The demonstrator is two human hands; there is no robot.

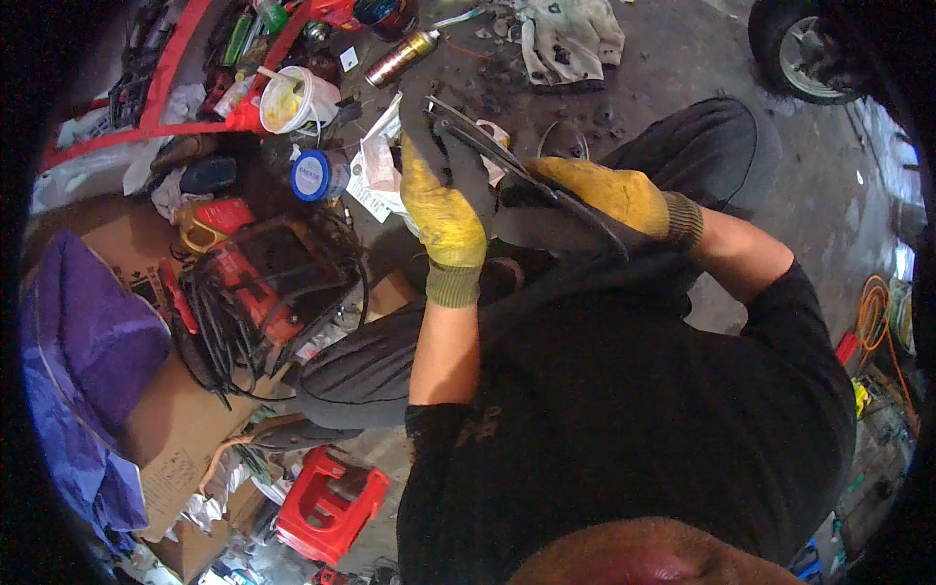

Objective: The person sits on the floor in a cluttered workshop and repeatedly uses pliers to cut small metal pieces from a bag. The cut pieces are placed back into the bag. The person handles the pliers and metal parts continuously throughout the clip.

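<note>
A thin dark metal strip (526,175) runs slantwise in the air above the person's lap, its long axis going from upper left down to lower right. The left hand (444,210) (yellow-and-grey glove) clasps its upper end; the right hand (595,200) closes round the lower stretch. A spray can (402,57) lies beyond on the floor (682,49).

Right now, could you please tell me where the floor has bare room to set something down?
The bare patch is the grey floor between the dirty rag and the wheel, beyond the right knee. The left side is crowded: the red tool with cables, white tub, spray can, cardboard and red stool.
</note>
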